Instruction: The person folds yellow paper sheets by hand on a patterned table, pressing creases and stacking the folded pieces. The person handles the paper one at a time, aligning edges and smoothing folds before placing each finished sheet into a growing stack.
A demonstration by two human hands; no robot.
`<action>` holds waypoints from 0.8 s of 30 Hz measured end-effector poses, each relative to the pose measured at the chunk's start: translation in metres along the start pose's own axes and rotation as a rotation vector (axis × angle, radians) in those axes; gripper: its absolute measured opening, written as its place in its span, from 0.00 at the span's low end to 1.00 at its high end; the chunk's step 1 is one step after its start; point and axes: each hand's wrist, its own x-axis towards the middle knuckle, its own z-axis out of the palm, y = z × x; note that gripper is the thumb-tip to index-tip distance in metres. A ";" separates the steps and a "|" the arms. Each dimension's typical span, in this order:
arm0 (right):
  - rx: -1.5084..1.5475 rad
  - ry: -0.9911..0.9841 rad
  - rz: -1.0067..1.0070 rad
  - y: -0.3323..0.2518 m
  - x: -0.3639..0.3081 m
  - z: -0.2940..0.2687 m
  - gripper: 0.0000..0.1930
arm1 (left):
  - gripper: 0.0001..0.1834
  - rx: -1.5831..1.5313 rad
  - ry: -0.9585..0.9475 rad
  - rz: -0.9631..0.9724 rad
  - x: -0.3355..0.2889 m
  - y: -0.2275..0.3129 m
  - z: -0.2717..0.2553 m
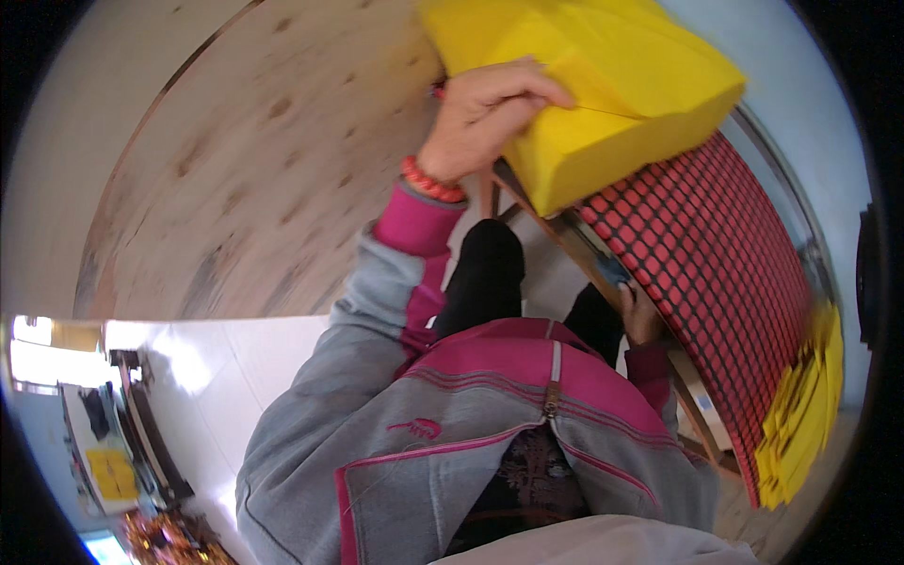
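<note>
Pinching seemingly shaped yellow bag (626, 104) in left hand (485, 118); curling right hand (642, 315) at counter (702, 231), hold unclear; leaving yellow pile (800, 424) untouched.

- The left hand (494, 108), back upward, is at the left side of the yellow bundle (640, 80), thumb and fingers closed on its surface.
- The left forearm (388, 268) slants up toward the bundle from a bent elbow.
- The right hand (642, 314) is lowered on the body's side of the bundle, apart from it; its fingers are partly hidden, their grip unclear.
</note>
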 end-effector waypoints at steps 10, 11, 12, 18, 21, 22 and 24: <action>0.572 -0.717 -0.379 -0.143 0.066 -0.191 0.06 | 0.13 0.024 0.012 -0.043 -0.001 0.002 0.000; 0.654 -0.733 -0.404 -0.149 0.084 -0.209 0.07 | 0.13 0.032 0.009 -0.043 0.000 0.002 -0.001; 0.591 -0.611 -0.516 -0.157 0.101 -0.223 0.06 | 0.13 0.036 0.011 -0.036 0.000 0.002 0.001; 0.405 -0.083 -0.840 -0.194 0.212 -0.242 0.10 | 0.13 -0.101 0.055 -0.162 -0.001 0.008 0.003; 0.457 -0.108 -0.857 -0.200 0.237 -0.215 0.12 | 0.14 -0.090 0.022 -0.185 -0.001 0.012 -0.001; 0.501 -0.147 -0.845 -0.199 0.240 -0.207 0.13 | 0.15 -0.082 0.014 -0.178 0.000 0.012 -0.001; 0.541 -0.198 -0.860 -0.194 0.247 -0.194 0.13 | 0.15 -0.097 0.018 -0.156 0.001 0.012 -0.001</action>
